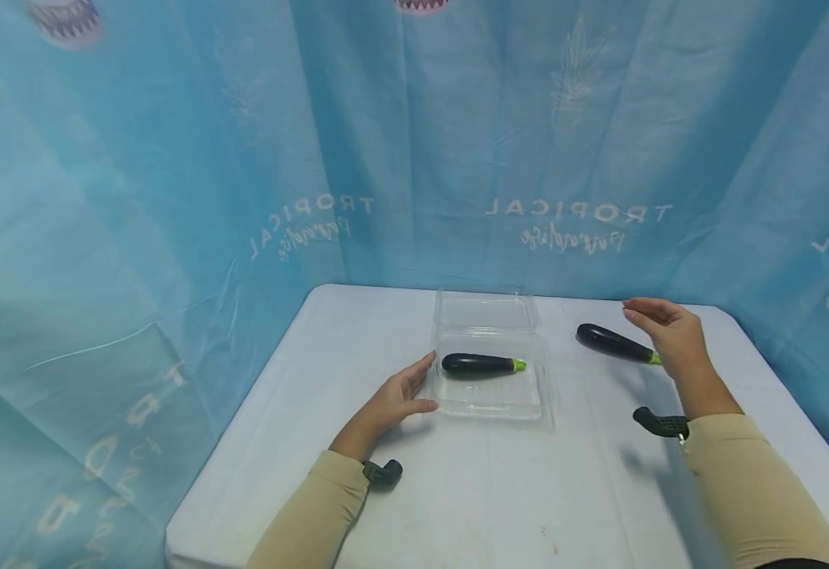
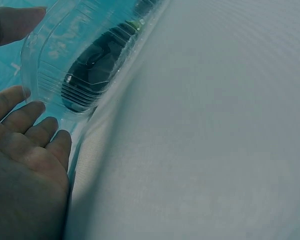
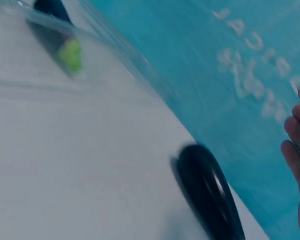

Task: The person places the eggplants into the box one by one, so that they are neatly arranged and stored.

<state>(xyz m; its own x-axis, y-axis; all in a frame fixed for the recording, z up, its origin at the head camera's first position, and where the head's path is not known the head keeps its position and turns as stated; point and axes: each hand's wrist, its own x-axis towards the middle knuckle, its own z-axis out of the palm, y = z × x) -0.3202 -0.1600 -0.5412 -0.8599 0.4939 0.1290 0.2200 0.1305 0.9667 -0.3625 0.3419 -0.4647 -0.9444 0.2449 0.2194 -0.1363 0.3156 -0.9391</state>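
Observation:
A clear plastic clamshell box point(image 1: 488, 411) lies with its lid point(image 1: 485, 310) folded back, away from me. Inside its base is a dark eggplant point(image 1: 478, 364) with a green stem end pointing right. My left hand point(image 1: 396, 401) is at the box's left side, fingers spread and thumb apart; in the left wrist view the fingertips point(image 2: 25, 92) are at the clear wall. A second eggplant point(image 1: 613, 343) lies on the table, right of the box. Over its stem end hovers my right hand point(image 1: 670, 336), fingers bent loosely, nothing between them. In the right wrist view that eggplant point(image 3: 210, 192) lies apart from the fingers.
The white table point(image 1: 471, 498) has rounded far corners. A blue printed curtain point(image 1: 414, 158) hangs close behind its far edge and along the sides. Each wrist wears a dark camera mount, such as the right one point(image 1: 659, 423).

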